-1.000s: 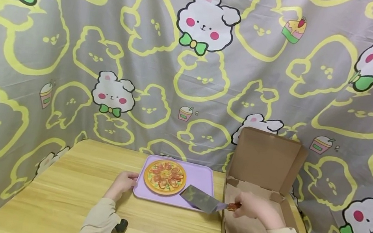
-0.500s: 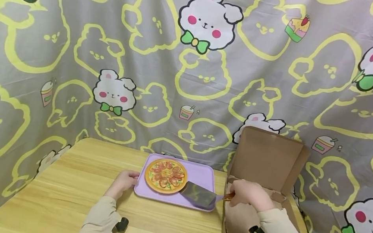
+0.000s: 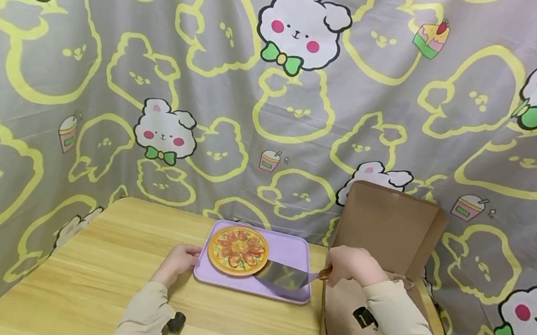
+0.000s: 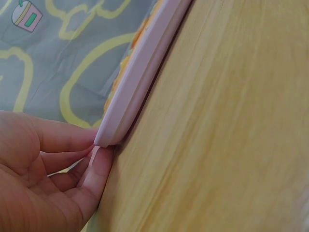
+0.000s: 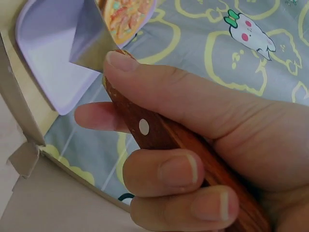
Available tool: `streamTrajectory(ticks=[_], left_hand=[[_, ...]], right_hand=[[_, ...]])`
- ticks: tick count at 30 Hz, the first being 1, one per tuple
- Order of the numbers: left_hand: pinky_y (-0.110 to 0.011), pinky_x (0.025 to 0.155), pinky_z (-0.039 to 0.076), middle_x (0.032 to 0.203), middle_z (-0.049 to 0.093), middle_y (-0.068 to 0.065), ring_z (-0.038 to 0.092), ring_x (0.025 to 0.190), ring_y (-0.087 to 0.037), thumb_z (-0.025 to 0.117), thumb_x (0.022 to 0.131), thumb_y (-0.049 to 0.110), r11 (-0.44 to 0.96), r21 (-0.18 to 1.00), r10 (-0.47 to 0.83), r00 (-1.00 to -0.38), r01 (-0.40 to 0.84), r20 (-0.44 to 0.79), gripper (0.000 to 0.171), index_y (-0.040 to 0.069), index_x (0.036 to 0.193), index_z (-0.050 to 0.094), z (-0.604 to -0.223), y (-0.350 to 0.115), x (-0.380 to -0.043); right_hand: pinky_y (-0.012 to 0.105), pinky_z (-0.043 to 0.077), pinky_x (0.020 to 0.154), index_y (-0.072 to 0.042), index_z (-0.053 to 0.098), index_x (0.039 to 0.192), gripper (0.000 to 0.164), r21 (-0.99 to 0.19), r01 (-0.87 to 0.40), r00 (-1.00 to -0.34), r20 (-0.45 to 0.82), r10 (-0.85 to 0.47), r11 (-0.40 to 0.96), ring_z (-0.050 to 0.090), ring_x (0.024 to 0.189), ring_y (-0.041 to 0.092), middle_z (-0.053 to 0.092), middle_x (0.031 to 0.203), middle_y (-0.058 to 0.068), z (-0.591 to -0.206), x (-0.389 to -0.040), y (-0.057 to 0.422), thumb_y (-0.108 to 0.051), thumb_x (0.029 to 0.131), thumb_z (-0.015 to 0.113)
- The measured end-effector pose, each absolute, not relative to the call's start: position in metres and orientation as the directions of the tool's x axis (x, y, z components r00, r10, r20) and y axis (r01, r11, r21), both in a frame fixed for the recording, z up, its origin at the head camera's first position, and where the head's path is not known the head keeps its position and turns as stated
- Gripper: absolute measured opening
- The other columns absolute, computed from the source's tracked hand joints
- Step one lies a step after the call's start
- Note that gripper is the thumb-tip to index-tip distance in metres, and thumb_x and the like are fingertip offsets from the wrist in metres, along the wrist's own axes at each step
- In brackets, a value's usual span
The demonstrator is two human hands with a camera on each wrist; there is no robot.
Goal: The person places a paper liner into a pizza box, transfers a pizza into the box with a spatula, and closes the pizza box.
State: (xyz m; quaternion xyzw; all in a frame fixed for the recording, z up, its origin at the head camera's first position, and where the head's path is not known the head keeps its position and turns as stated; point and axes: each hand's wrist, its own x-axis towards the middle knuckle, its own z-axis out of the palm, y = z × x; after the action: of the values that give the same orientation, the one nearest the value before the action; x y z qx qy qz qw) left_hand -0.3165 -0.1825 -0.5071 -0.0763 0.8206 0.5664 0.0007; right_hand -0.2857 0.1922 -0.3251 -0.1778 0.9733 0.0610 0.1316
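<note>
A round pizza [image 3: 238, 251] lies on the left half of a lavender tray [image 3: 296, 246]. My right hand [image 3: 355, 265] grips the riveted wooden handle [image 5: 159, 128] of a metal pizza spatula [image 3: 284, 275], thumb along its top. The blade's front edge meets the pizza's right rim over the tray; whether it is under the pizza I cannot tell. At the tray's left edge, my left hand [image 3: 177, 263] pinches the rim between thumb and fingers, as the left wrist view shows [image 4: 53, 174].
An open cardboard box [image 3: 387, 218] stands right of the tray, its lid raised at the back; my right forearm crosses above it. Wooden table [image 3: 73, 272] surface extends left and in front. A patterned curtain [image 3: 226, 98] hangs behind.
My right hand has moved left and slightly away from me, bringing the spatula blade over the tray to the pizza's right rim. My left hand has stayed on the tray edge.
</note>
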Motion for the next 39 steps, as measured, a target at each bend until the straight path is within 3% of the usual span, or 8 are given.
streamTrajectory(ticks=[6,14,24,39], left_hand=[[-0.033,0.082,0.059,0.108,0.066,-0.027,0.065,0.092,-0.024,0.058,0.077,-0.010,0.340,0.932,-0.120,-0.989,-0.125,-0.088,0.043,-0.015,0.120,0.059,-0.504,-0.181,-0.317],[-0.034,0.081,0.058,0.109,0.066,-0.027,0.065,0.093,-0.026,0.058,0.077,-0.010,0.345,0.931,-0.118,-0.990,-0.117,-0.081,0.043,-0.015,0.120,0.059,-0.505,-0.183,-0.317],[-0.036,0.085,0.058,0.113,0.065,-0.028,0.065,0.096,-0.027,0.058,0.080,-0.008,0.346,0.929,-0.129,-0.987,-0.132,-0.092,0.041,-0.014,0.121,0.060,-0.507,-0.181,-0.318],[-0.035,0.085,0.058,0.112,0.065,-0.027,0.064,0.096,-0.025,0.058,0.080,-0.007,0.358,0.924,-0.126,-0.988,-0.131,-0.091,0.042,-0.014,0.121,0.059,-0.507,-0.182,-0.318]], right_hand=[[0.028,0.031,0.049,-0.019,0.060,0.061,0.020,0.071,-0.368,-0.905,-0.258,-0.339,0.927,0.046,0.052,0.009,0.049,0.056,-0.008,-0.329,-0.287,0.188,-0.018,0.069,0.078],[0.027,0.034,0.049,-0.018,0.062,0.066,0.018,0.043,-0.353,-0.899,-0.291,-0.326,0.935,0.049,0.053,0.011,0.054,0.061,-0.006,-0.330,-0.286,0.187,-0.017,0.073,0.078],[0.027,0.028,0.048,-0.020,0.048,0.055,0.030,0.082,-0.389,-0.886,-0.305,-0.349,0.917,0.038,0.050,0.010,0.044,0.055,-0.007,-0.321,-0.293,0.179,-0.014,0.071,0.073],[0.024,0.030,0.047,-0.019,0.061,0.065,0.019,0.033,-0.347,-0.894,-0.313,-0.320,0.937,0.040,0.049,0.009,0.045,0.055,-0.007,-0.334,-0.295,0.187,-0.018,0.074,0.077]])
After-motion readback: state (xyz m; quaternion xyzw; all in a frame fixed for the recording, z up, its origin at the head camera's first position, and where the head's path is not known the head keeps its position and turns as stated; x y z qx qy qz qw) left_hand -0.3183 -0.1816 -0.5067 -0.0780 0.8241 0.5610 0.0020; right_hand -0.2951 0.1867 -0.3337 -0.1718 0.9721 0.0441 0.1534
